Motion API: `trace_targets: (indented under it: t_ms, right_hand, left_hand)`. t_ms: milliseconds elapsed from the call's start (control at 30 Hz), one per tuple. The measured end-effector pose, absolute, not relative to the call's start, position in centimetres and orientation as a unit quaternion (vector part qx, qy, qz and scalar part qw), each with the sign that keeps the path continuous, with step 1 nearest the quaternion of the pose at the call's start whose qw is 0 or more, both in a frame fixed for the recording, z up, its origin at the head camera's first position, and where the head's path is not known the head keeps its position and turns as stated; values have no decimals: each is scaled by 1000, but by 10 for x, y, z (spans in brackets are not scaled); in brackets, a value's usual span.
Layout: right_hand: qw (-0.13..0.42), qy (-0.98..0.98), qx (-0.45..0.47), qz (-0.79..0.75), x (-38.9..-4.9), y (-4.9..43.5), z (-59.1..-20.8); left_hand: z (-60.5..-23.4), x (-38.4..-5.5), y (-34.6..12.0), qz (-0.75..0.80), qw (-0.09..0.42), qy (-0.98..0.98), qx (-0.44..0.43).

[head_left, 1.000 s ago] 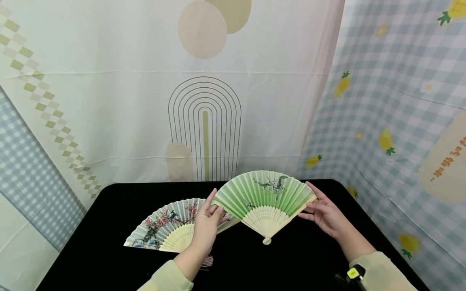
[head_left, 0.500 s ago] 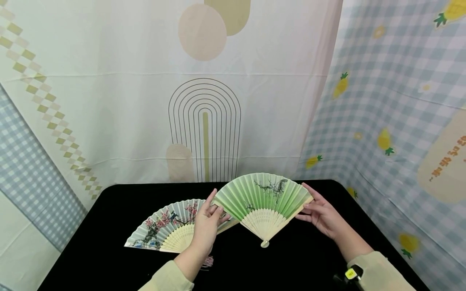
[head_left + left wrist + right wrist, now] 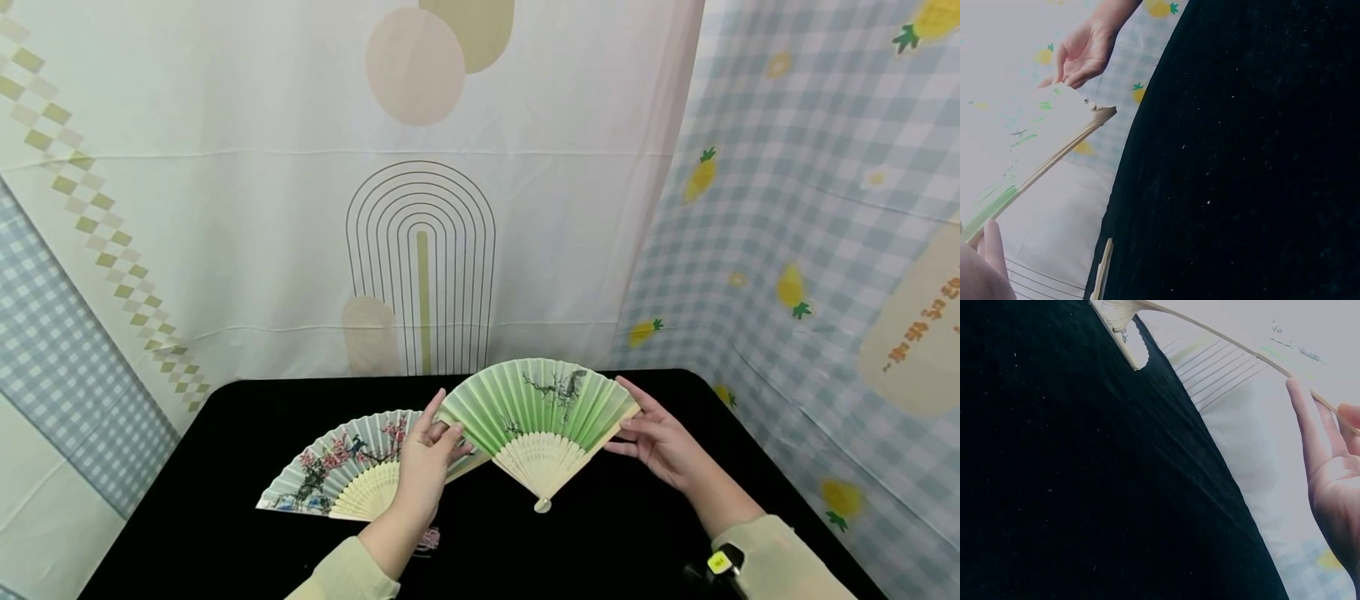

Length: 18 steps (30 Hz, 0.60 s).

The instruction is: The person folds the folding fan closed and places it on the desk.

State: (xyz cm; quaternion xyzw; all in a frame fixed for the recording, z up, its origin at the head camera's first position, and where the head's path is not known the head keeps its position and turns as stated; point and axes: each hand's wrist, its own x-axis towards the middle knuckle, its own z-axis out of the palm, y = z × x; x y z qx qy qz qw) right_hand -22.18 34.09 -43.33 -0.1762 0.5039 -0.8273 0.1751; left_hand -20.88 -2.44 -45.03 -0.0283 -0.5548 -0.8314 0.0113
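Wears pale sleeves [image 3: 341,575] on both arms, nearest to the viewer and well back from the fingers, with a small dark device [image 3: 726,562] bearing a yellow face at the right cuff. Holds a spread green fan [image 3: 536,400] upright-leaning between the left hand [image 3: 426,467] and the right hand [image 3: 663,446], one at each outer edge. Pinches it on the left with the thumb in front and the index finger pointing up beside the corner; pinches it on the right with thumb and fingers closed on the edge stick and the index finger stretched toward the top corner. Cannot tell how the fingertips lie behind the leaf. Has the pale ribs gathered to a pivot below and midway between both sets of fingers, raised above the black table [image 3: 600,550]. Has a pink tassel [image 3: 429,540] just below the left fingers, and a second fan [image 3: 345,450] lying open to their left on the table, painted with red blossoms and partly covered by that hand. Faces a white curtain [image 3: 562,233] well beyond the fingers, printed with thin arches, and a checked cloth [image 3: 750,225] with pineapples beyond the right fingers.
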Motion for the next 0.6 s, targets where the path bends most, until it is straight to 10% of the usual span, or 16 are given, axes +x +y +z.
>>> trace_targets:
  t_ms: [600]
  right_hand:
    - [175,513,-188,-819,-222,334,-431]
  left_hand:
    - [-449,-210,-24,-822,19,-569,-12]
